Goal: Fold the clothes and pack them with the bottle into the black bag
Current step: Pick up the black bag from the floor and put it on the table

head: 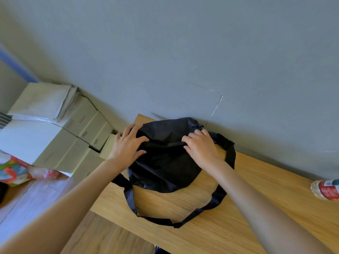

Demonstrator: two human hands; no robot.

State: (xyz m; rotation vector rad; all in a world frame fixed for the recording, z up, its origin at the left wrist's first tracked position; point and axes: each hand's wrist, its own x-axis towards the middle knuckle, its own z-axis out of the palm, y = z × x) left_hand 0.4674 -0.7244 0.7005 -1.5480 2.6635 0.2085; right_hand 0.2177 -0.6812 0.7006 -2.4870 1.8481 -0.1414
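- A soft black fabric bag [165, 162] with a long black webbing strap [183, 221] is laid on the light wooden table [256, 208], against the grey wall.
- The left hand [128, 143] is spread flat on the bag's left end, fingers nearly straight.
- The bag's top seam is pinched by the curled fingers of the right hand [200, 145].
- A clear plastic bottle with a red label [325, 189] is seen lying at the table's right edge, well apart from the bag.

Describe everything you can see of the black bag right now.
The black bag is a soft, rounded pouch of matte, wrinkled fabric, lying on the wooden table close to the grey wall. A wide black webbing strap runs from both its sides and loops over the table toward the person. A small buckle or clip shows at its far end. The left hand rests spread on its left part; the right hand pinches the fabric near the top seam. Whether it is open cannot be told.
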